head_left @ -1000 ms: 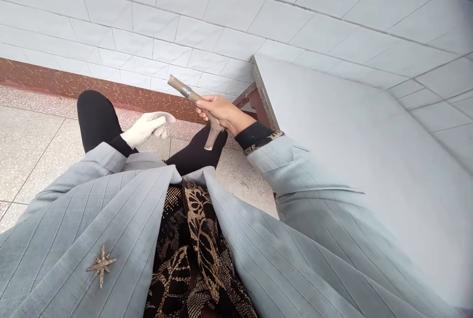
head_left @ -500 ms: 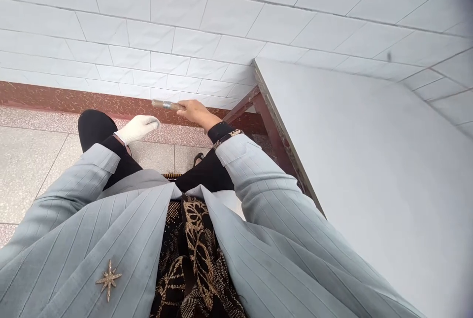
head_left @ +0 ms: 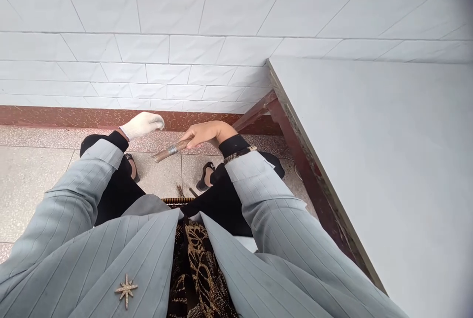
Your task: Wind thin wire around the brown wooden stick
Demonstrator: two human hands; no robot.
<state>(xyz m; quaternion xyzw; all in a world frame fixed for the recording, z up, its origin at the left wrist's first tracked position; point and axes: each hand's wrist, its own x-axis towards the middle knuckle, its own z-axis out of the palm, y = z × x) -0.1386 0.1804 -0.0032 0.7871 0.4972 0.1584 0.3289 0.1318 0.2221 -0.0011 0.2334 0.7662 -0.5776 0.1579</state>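
My right hand (head_left: 203, 133), bare, is closed around the handle end of a short brown bundle bound with wire (head_left: 162, 154). Bands of silvery wire wrap the middle of the bundle, and its paler free end slants down to the left. My left hand (head_left: 141, 124) wears a white knitted glove and hovers just above and left of the bundle, apart from it. Its fingers are pinched together at a greyish fingertip. A faint thin strand seems to hang there, too fine to make out clearly.
A white-topped table (head_left: 369, 160) with reddish-brown legs stands to my right. White wall tiles (head_left: 195, 49) rise ahead above a red-brown skirting (head_left: 84, 117). Between my shoes on the speckled floor (head_left: 37, 180), small dark pieces (head_left: 180, 191) lie near a dark woven edge (head_left: 177, 200).
My right hand has lowered and tipped the bundle from level to slanting down-left. My gloved hand has shifted slightly right relative to the view. The camera view has moved, showing more floor.
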